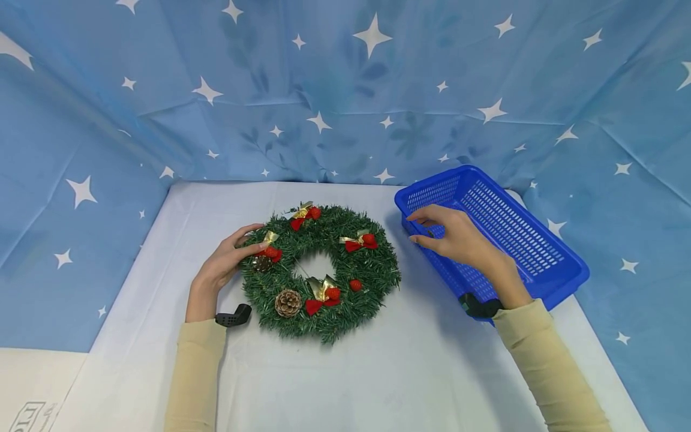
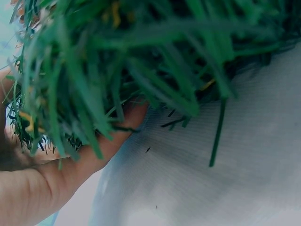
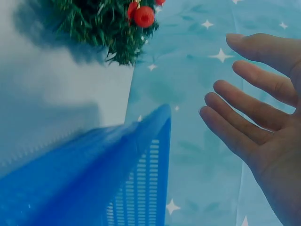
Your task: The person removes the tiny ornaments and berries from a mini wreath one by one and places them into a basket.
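A green Christmas wreath (image 1: 372, 273) with red and gold bows, red berries and pine cones lies on the white table. My left hand (image 1: 229, 258) grips its left side, the thumb over the top near a bow. In the left wrist view, needles hide part of that hand, and a finger (image 2: 117, 136) reaches under the wreath. Over the left rim of a blue plastic basket (image 1: 561, 255) hovers my right hand (image 1: 459, 237), apart from the wreath. Its fingers are loosely extended and spread in the right wrist view, with nothing held.
The basket stands tilted at the table's right side, its slotted walls rising beside my right forearm. White cloth covers the table (image 1: 345, 384). Blue star-printed fabric (image 1: 345, 84) hangs behind and on both sides. A black wrist device (image 1: 234, 316) sits beside the left wrist.
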Tool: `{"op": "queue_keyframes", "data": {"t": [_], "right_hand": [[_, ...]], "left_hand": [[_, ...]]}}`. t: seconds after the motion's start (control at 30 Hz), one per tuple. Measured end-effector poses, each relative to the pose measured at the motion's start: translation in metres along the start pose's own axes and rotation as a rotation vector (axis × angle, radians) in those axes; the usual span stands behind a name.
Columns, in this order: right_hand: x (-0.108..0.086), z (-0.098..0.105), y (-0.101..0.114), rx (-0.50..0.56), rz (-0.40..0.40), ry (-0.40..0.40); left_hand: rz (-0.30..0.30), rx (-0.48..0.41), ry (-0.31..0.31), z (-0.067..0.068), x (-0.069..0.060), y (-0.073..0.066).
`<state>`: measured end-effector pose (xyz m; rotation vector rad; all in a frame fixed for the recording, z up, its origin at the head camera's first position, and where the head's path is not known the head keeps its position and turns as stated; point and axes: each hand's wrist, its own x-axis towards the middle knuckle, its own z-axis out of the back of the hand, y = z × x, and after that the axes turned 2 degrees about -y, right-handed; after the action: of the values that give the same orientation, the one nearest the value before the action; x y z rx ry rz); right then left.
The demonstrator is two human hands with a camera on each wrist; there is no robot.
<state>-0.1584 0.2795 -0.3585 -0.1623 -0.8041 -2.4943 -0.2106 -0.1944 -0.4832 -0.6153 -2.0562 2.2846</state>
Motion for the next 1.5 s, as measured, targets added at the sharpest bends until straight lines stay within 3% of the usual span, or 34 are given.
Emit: {"op": "queue_keyframes", "data": {"t": [0.23, 0.73, 1.03, 1.5], "right_hand": [[-0.004, -0.016, 0.009, -0.019, 0.062, -0.038], [-0.012, -0.048, 0.029, 0.088, 0.114, -0.103], [-0.011, -0.069, 0.044, 0.154, 0.19, -0.108], [0.0, -0.102, 0.065, 0.159, 0.307, -0.054]], "left_hand": [[-0.003, 0.021, 0.003, -0.001, -0.001, 0.0], [0.007, 0.007, -0.003, 0.0, -0.002, -0.003], [0.005, 0.004, -0.005, -0.001, -0.002, -0.002], [0.003, 0.016, -0.016, -0.001, 0.0, 0.001]]}}
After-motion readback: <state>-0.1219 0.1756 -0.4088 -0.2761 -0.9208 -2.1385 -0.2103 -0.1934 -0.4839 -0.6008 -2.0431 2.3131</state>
